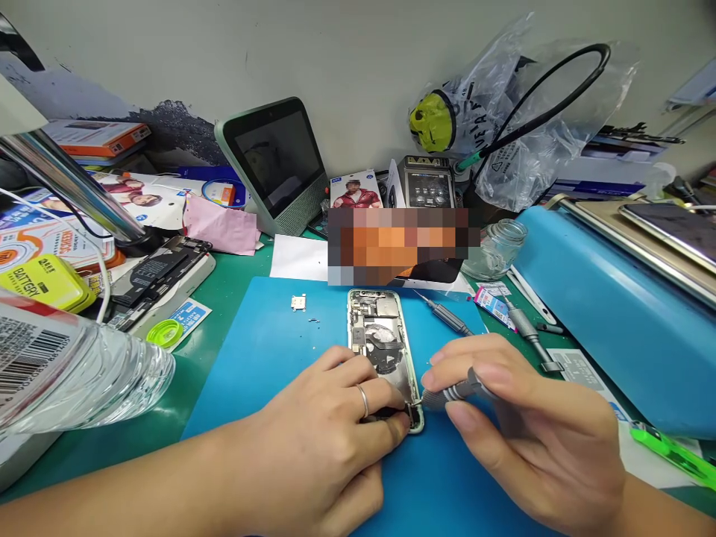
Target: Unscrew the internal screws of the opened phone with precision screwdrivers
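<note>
An opened phone lies lengthwise on a blue mat, its inner parts bare. My left hand, with a ring on one finger, rests over its lower end, fingers curled and gripping there. Between the thumb and fingers of my right hand is a grey screwdriver, its tip at the phone's lower right edge. What the tip touches is too small to tell. A small metal plate and tiny loose parts lie left of the phone.
Right of the phone are another screwdriver, a grey tool and a green-handled tool. A glass jar and smart display stand behind. At left are a clear bottle and another opened phone.
</note>
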`<state>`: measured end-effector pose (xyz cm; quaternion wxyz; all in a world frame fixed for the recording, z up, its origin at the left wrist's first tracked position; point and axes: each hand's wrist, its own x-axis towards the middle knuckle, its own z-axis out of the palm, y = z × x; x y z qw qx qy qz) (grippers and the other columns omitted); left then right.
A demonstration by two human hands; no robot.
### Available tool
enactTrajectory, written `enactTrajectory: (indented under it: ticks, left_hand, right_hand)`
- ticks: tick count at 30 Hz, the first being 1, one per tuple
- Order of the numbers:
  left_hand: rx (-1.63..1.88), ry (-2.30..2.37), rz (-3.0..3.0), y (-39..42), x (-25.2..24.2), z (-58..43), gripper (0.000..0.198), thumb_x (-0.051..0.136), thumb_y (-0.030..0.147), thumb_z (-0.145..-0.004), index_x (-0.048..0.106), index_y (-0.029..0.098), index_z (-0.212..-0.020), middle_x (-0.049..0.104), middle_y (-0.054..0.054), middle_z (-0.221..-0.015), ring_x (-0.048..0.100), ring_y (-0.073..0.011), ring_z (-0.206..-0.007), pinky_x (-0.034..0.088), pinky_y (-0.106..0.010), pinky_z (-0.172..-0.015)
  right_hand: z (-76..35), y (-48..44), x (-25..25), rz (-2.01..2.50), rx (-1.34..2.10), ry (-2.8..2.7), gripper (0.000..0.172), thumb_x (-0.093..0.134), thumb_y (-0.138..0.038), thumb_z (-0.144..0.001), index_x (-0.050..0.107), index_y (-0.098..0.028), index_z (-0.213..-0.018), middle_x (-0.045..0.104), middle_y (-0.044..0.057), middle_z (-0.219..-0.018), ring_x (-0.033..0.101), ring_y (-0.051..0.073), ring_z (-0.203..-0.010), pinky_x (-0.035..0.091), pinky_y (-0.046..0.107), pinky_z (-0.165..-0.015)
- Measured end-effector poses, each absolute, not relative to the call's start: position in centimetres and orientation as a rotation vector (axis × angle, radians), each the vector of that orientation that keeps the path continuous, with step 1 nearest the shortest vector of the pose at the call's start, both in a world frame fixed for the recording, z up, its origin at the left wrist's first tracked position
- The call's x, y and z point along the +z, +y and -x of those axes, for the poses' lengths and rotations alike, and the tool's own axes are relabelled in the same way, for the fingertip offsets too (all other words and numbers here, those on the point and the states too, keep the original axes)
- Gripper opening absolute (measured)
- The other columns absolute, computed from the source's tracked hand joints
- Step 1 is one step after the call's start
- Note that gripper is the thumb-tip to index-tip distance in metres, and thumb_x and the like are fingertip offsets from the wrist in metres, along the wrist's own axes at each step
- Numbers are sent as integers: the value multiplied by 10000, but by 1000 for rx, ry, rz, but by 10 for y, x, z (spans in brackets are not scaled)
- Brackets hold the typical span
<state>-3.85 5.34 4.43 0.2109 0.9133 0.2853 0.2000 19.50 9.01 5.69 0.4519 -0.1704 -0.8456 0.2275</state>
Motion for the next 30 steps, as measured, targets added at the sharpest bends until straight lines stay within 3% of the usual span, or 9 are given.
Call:
enactTrajectory:
  ticks: [8,14,23,30]
  left_hand:
    - [572,785,-2535,54,44,38,262,598,183,-865,663,149,-1117,672,-43,-1168,566,-206,-945,394,-407,-831]
    - [555,792,-2541,54,44,39,330,582,195,-887,656,155,-1206,670,-45,-1174,560,-211,-946,390,-417,-829]
    - [558,787,-2546,54,43,39,251,580,183,-889,667,147,-1122,671,-40,-1165,555,-202,-939,378,-412,-808]
    - [554,791,-2556,53,44,39,312,583,197,-896,666,154,-1193,668,-39,-1180,549,-204,-931,376,-419,-812]
  right_hand:
    - [-197,91,52,406,530,-2109,794,641,104,-755,487,-273,-1437,718,15,-941,671,180,-848,598,403,-802]
    - [-201,89,56,413,546,-2143,765,586,89,-753,486,-229,-1442,730,70,-1150,682,231,-1059,579,442,-929]
    - [-196,95,52,390,528,-2120,813,641,112,-746,472,-254,-1453,707,21,-993,663,185,-912,592,412,-843]
    - [-198,91,55,424,577,-2109,801,585,119,-748,480,-248,-1452,736,67,-1079,691,230,-995,596,457,-890]
